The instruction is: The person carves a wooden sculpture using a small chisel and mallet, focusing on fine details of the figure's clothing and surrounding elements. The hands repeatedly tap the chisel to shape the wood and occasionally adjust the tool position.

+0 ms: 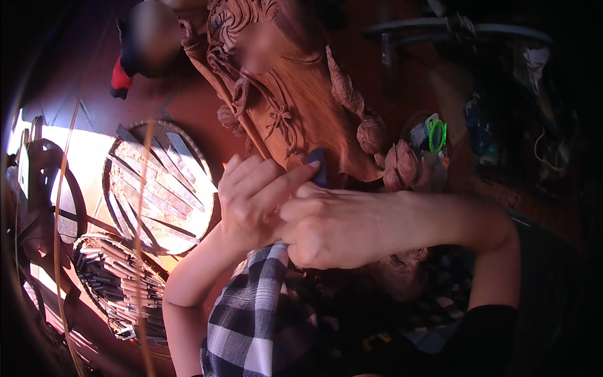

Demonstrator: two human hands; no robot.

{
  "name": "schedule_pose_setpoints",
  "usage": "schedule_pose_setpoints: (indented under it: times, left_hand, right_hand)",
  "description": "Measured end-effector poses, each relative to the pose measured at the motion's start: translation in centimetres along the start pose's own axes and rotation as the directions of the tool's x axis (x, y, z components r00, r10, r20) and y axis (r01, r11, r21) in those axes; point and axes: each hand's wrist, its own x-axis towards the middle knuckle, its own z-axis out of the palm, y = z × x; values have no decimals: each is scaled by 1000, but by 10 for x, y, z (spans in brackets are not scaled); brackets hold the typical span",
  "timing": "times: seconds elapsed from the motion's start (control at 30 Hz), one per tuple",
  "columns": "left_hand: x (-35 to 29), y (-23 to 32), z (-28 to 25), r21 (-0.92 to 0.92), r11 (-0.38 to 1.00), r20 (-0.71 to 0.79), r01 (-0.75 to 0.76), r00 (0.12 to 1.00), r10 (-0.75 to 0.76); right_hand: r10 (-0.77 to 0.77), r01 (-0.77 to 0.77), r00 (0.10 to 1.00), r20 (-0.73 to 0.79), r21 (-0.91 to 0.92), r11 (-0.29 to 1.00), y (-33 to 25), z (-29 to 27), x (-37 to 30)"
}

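A large brown wood carving (301, 94), with carved folds, flowers and bulbous shapes, lies in front of me. My left hand (251, 198) is over its near end, fingers curled. One fingertip presses on a small dark blue strip (318, 166) that looks like folded sandpaper. My right hand (330, 226) comes across from the right, closed against the left one. Its fingers are bent under, and what they grip is hidden. Below the hands hangs a black-and-white checked cloth (248, 308).
To the left, a round woven tray (210, 207) carries flat dark strips. Nearer me, a basket (81, 251) is packed with carving tools (135, 286). A bright green ring (438, 136) lies right of the carving. Thin cords (141, 251) hang at the left. Dark clutter fills the far right.
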Motion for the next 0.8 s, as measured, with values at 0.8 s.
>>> schedule_pose_setpoints:
  times: [0.8]
  left_hand:
    - [-10,14,3,-393,919,-194,3,977,-86]
  right_hand:
    - [-105,100,994,-33,-135,986,-32,-3,9]
